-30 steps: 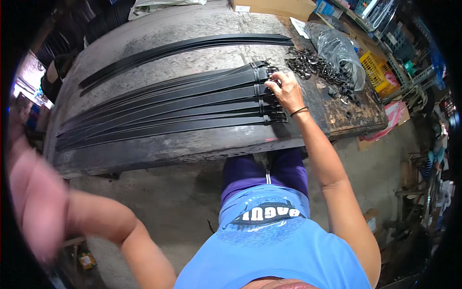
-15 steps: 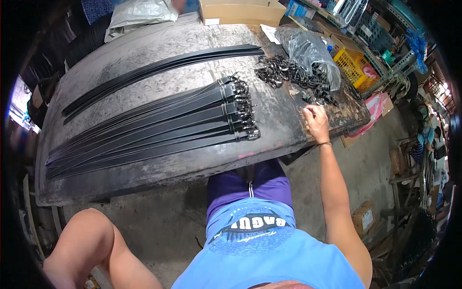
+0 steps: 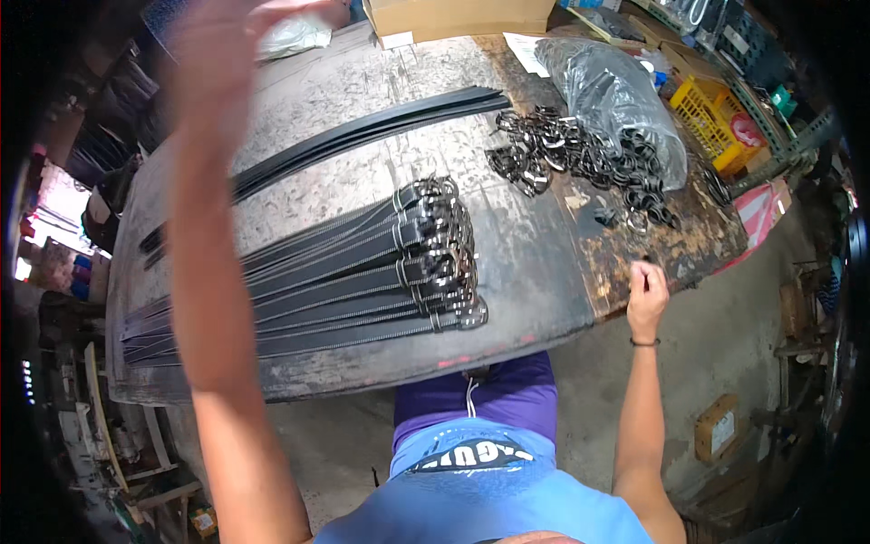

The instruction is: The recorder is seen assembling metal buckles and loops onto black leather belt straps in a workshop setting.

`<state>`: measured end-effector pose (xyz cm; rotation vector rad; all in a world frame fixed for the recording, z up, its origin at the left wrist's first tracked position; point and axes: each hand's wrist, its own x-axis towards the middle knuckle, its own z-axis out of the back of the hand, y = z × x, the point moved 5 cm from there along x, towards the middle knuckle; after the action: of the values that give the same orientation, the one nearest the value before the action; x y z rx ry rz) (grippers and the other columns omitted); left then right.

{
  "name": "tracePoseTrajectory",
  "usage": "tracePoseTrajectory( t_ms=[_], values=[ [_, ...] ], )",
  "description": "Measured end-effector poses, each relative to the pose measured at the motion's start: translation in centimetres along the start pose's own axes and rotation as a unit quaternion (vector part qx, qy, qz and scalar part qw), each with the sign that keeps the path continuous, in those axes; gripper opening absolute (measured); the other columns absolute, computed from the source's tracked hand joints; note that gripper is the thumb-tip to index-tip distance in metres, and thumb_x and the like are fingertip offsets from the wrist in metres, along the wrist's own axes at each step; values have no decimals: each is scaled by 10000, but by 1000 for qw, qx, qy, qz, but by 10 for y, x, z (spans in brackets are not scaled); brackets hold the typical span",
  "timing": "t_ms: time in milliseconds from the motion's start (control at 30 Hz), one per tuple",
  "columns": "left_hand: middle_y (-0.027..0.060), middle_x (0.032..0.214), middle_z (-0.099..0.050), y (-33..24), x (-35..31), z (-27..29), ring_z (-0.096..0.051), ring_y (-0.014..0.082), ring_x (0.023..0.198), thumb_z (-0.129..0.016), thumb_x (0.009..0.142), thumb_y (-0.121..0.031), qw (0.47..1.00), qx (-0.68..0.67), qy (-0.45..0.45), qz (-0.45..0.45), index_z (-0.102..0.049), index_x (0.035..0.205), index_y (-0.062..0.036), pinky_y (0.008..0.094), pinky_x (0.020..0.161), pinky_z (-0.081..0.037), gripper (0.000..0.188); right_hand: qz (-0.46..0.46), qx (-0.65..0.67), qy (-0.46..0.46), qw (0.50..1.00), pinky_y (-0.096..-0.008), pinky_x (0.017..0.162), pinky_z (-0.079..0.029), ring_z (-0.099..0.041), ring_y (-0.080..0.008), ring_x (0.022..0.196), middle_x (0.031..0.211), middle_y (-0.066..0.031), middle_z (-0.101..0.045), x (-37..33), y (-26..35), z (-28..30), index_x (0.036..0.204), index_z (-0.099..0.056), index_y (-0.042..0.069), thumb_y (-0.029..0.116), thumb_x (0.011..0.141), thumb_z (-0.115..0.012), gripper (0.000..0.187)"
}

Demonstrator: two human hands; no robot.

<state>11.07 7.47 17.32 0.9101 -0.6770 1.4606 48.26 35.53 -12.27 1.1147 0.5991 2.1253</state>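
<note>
Worktable [image 3: 535, 263]: largest item, dark, scuffed top, curved by the lens. Blue shirt [image 3: 408, 503] on the wearer: pale block lettering on a dark oval, foreshortened and cut by a fold, so only partly legible. Left forearm [image 3: 217, 299]: raised across the table, hiding part of both strap groups.

Front straps [image 3: 335, 304]: black, pale edge stitching, fanned along the table's near side; buckled ends [image 3: 453, 263] gathered at right, individual buckles hard to separate. Carton [image 3: 471, 18]: at the far edge, top cut off by the frame. Rear straps [image 3: 381, 122]: plain black, lying behind the front group. Clear plastic bag [image 3: 598, 77]: contents dark, indistinct through glare. Heap of metal fittings [image 3: 544, 145]: beside the bag's mouth, shapes overlapping. Yellow crate [image 3: 707, 122]: beyond the bag, partly covered.

Left hand [image 3: 236, 27]: at the upper left, motion-blurred and partly out of frame; grip cannot be told. Right hand [image 3: 648, 288]: near the table's front right edge, fingers curled in against the thumb; cannot tell whether anything is pinched there.

Paper sheet [image 3: 526, 54]: next to the bag, any print unreadable. White label [image 3: 396, 40] on the carton: too small to read. Wristband [image 3: 644, 343]: dark, thin, on the right wrist.
</note>
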Motion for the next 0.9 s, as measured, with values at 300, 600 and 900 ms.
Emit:
tracePoseTrajectory(
  t_ms=[300, 600, 900],
  values=[
    [211, 1057, -616, 113, -100, -355, -592, 334, 974, -482, 893, -388, 842, 74, 457, 275, -622, 1037, -40, 424, 840, -459, 402, -16, 40, -52, 998, -314, 643, -450, -554, -228, 711, 799, -109, -589, -7, -7, -24, 853, -606, -16, 64, 835, -615, 82],
    [162, 1159, -591, 179, -139, -419, -535, 255, 1086, -555, 840, -499, 690, -58, 588, 418, -562, 1186, -24, 394, 941, -399, 588, -21, 41, -57, 997, -298, 574, -447, -568, -227, 644, 753, -105, -603, -3, -5, -21, 845, -642, 8, 32, 766, -667, 87],
    [140, 1021, -628, 188, -147, -400, -571, 247, 949, -620, 779, -531, 722, -90, 526, 441, -571, 1122, 0, 350, 834, -424, 634, -12, 45, -75, 996, -302, 524, -454, -582, -226, 586, 728, -94, -613, 0, -3, -14, 837, -647, 33, 24, 722, -703, 128]
  ],
)
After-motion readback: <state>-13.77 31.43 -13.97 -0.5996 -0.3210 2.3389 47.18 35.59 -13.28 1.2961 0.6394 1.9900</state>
